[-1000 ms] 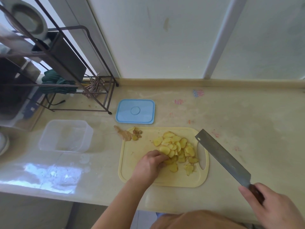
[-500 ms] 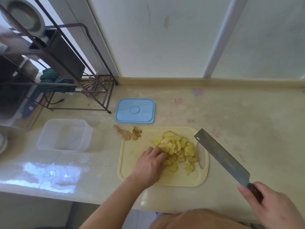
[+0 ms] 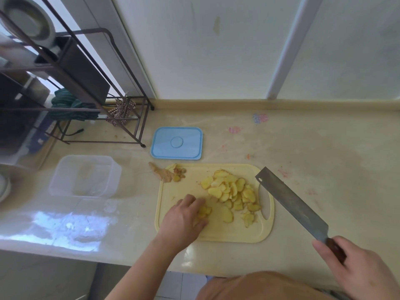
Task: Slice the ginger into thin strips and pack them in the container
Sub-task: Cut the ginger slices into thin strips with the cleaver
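Mid-task, left hand (image 3: 184, 217) pinches a few ginger slices (image 3: 230, 191) at the board's (image 3: 173, 191) near-left, right hand (image 3: 355, 265) grips the knife (image 3: 290, 202) lifted off the right edge; next likely stack and cut strips, box (image 3: 84, 176) still unfilled.

Head view. Left hand (image 3: 184, 217) pinches a few ginger slices (image 3: 231, 191) on the yellow cutting board (image 3: 218, 234); right hand (image 3: 357, 269) holds the cleaver (image 3: 290, 202) off the board (blade raised). Clear container (image 3: 84, 176) and blue lid (image 3: 176, 142) lie on the counter (image 3: 324, 159).
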`<state>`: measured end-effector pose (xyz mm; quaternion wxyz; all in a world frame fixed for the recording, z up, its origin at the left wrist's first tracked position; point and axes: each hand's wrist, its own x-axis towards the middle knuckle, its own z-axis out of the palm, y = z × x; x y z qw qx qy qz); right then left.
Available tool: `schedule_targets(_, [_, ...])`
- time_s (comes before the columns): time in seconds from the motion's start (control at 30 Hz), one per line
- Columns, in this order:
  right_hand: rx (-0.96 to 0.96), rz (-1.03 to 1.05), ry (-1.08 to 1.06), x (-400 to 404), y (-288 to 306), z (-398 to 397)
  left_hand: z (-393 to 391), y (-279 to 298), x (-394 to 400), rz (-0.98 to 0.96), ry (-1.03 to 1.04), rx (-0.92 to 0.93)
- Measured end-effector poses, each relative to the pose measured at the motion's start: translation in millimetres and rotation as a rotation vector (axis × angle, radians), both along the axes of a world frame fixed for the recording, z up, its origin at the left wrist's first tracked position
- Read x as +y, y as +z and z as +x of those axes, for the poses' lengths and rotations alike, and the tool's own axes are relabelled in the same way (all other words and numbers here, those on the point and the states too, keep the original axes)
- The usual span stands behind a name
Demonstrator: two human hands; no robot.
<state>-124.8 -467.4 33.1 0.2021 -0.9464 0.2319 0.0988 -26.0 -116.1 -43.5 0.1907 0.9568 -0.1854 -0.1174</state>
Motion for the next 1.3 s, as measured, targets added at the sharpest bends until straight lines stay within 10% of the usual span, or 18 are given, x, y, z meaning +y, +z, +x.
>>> schedule_targets(1.07, [-0.001,0.007,0.030,3,-1,-5,8,8,-4,-0.286,0.017,0.079])
schedule_targets(1.3, [0.014,0.042,0.042,5,-2,-6,-15,-1,-14,-0.241,0.325,-0.114])
